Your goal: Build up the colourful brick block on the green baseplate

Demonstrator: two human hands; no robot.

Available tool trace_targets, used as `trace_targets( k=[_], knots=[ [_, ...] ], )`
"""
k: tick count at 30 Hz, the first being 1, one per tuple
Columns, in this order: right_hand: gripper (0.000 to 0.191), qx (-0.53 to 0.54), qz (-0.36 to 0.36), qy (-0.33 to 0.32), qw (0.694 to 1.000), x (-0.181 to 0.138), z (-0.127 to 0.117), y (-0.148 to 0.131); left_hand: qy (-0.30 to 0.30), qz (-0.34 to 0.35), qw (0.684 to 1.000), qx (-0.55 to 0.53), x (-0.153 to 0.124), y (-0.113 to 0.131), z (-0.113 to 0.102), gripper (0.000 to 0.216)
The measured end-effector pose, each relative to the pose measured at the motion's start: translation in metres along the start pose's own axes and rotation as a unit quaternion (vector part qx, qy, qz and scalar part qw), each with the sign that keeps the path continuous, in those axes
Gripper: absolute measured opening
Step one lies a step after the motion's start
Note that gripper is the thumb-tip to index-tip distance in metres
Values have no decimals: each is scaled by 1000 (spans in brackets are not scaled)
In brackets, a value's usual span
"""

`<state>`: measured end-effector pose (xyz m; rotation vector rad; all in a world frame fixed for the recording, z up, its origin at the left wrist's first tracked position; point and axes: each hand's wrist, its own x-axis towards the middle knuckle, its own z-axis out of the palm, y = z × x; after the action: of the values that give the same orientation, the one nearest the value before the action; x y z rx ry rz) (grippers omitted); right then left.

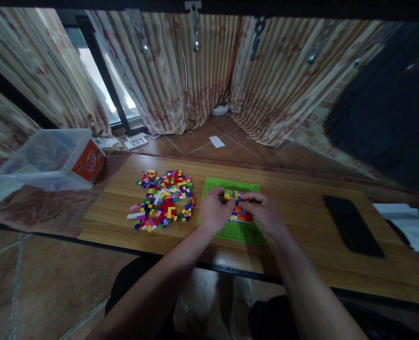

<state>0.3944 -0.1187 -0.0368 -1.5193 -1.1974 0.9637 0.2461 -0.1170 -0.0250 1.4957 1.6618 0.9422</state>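
A green studded baseplate (230, 233) lies on the wooden table in front of me. On it is a low build of toy bricks (243, 216) in red, orange, blue, yellow and white. My left hand (213, 211) reaches over the left side of the build, its thumb and fingers closed on the bricks. From the right, my right hand (265, 212) comes in with its fingertips pinched at the build, close to my left thumb. The fingers hide part of the bricks, so any single small brick between them cannot be made out.
Left of the baseplate, loose toy bricks (165, 200) of many colours are spread on the table (301, 226). A clear plastic bin (50, 158) with an orange label stands further left. A black flat slab (353, 225) lies at the right, near white paper (398, 224). Curtains hang behind.
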Motion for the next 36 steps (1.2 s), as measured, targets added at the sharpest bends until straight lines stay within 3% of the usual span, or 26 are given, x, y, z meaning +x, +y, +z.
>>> trace_targets(
  k=[17, 25, 32, 36],
  knots=[
    [19, 64, 28, -3, 998, -2, 1, -1, 4, -14, 1000, 0, -1, 4, 1, 35],
    [17, 28, 15, -1, 999, -1, 2, 1, 8, -21, 1000, -11, 0, 4, 1, 34],
    [20, -19, -85, -40, 995, -2, -19, -3, -46, -1, 994, -100, 11, -23, 4, 31],
    [25, -114, -131, -90, 981, -8, -28, -5, -52, 18, 991, -123, 13, -30, 5, 30]
  ],
)
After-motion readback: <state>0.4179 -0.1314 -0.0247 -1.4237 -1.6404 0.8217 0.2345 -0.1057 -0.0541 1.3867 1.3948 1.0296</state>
